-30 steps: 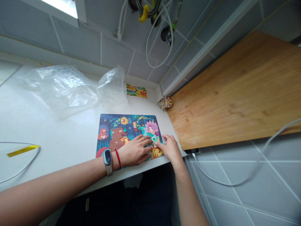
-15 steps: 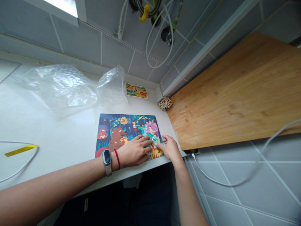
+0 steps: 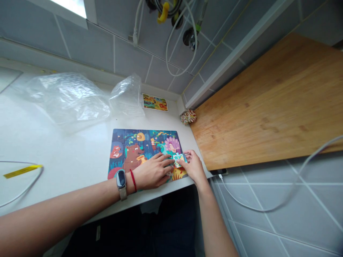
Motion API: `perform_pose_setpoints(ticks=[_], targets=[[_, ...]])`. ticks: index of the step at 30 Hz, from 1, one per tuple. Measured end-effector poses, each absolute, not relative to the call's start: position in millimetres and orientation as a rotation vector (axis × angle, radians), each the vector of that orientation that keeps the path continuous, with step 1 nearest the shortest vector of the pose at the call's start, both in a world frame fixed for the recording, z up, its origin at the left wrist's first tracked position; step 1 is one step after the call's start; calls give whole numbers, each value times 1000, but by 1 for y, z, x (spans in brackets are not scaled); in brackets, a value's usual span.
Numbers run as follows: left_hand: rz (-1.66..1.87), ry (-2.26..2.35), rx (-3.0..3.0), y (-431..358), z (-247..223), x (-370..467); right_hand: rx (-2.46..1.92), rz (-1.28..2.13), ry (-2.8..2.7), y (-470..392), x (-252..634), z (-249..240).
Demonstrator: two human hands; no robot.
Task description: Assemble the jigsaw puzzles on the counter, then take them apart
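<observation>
A jigsaw puzzle (image 3: 135,157) with a bear, a peacock and a dark forest lies flat near the counter's front edge. Across its lower middle rests my left hand (image 3: 157,171), palm down with fingers spread, covering part of the picture. My right hand (image 3: 194,166) is at the puzzle's right edge. Between its thumb and fingers it pinches a light teal and yellow puzzle piece (image 3: 178,160), which overlaps the picture just below the peacock. The left fingertips come close to this piece; whether they touch it I cannot tell.
Crumpled clear plastic wrap (image 3: 72,100) lies at the back left. A small picture card (image 3: 154,102) and a stack of puzzle pieces (image 3: 188,117) are by the back corner. A wooden board (image 3: 268,107) borders the right side. A white cable (image 3: 254,207) hangs below the board.
The puzzle piece in my right hand has turned slightly and shows more of its face. My right hand has shifted a little, while my left hand stays in place.
</observation>
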State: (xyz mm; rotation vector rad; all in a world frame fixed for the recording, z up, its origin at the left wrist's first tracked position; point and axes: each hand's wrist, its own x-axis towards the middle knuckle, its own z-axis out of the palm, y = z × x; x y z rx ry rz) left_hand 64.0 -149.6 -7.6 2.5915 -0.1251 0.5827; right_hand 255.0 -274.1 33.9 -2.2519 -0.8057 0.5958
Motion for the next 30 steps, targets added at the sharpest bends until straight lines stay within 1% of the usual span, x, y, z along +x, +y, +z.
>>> perform_pose_setpoints(ticks=[7, 9, 12, 14, 17, 20, 27, 30], targets=[[591, -116, 2585, -149, -4, 64, -2022, 789, -580, -271, 269, 40], [606, -108, 2579, -150, -5, 64, -2031, 812, -565, -263, 274, 42], [628, -101, 2575, -150, -5, 64, -2108, 880, -697, -248, 279, 41], [631, -106, 2578, -150, -5, 64, -2239, 811, -845, -241, 280, 38], [616, -114, 2596, -150, -4, 64, -2453, 583, -1024, -236, 280, 35], [615, -107, 2601, -150, -4, 64, -2547, 484, -1106, -236, 278, 33], [646, -106, 2596, -150, -7, 64, -2561, 275, -1107, -237, 273, 32], [643, -108, 2602, -150, -7, 65, -2462, 305, -1009, -238, 273, 31]])
